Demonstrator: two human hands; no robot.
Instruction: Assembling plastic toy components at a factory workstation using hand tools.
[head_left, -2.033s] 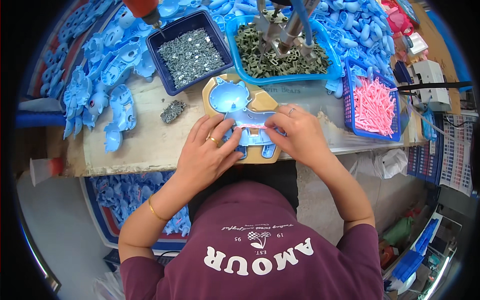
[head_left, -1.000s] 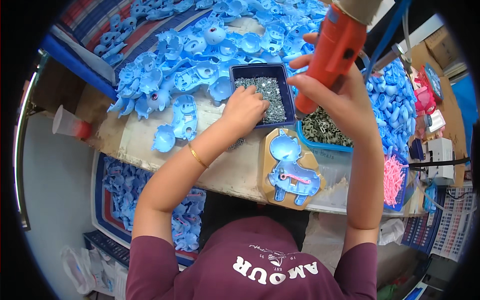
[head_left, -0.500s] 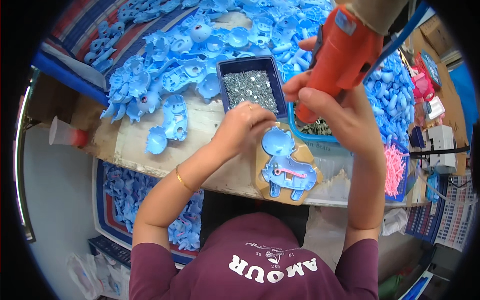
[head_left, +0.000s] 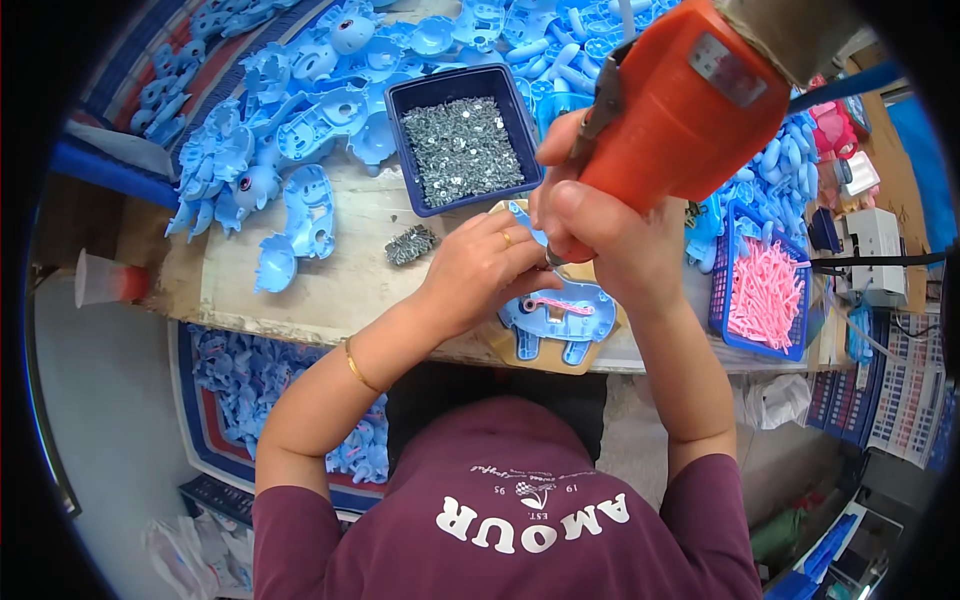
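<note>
My right hand (head_left: 620,235) is wrapped round an orange power screwdriver (head_left: 680,110), held tilted with its tip pointing down. Beside that tip, my left hand (head_left: 480,262) has its fingers bent together over a light-blue animal-shaped toy shell (head_left: 585,312); what they pinch is hidden. The shell lies hollow side up in a tan holder (head_left: 497,338) at the table's front edge. Inside its body sits a thin pink piece (head_left: 562,305). The hands cover most of its head part.
Behind my left hand stands a dark blue tray of small screws (head_left: 460,145), with a small heap of screws (head_left: 410,245) on the table. Blue shell parts (head_left: 330,110) are piled at the back. A blue basket of pink pieces (head_left: 765,295) stands right; a cup (head_left: 110,278) lies left.
The screwdriver has come down and left to the shell. My left hand has moved from beside the screw tray onto the shell's head part. The view has shifted, and the screw heap now shows.
</note>
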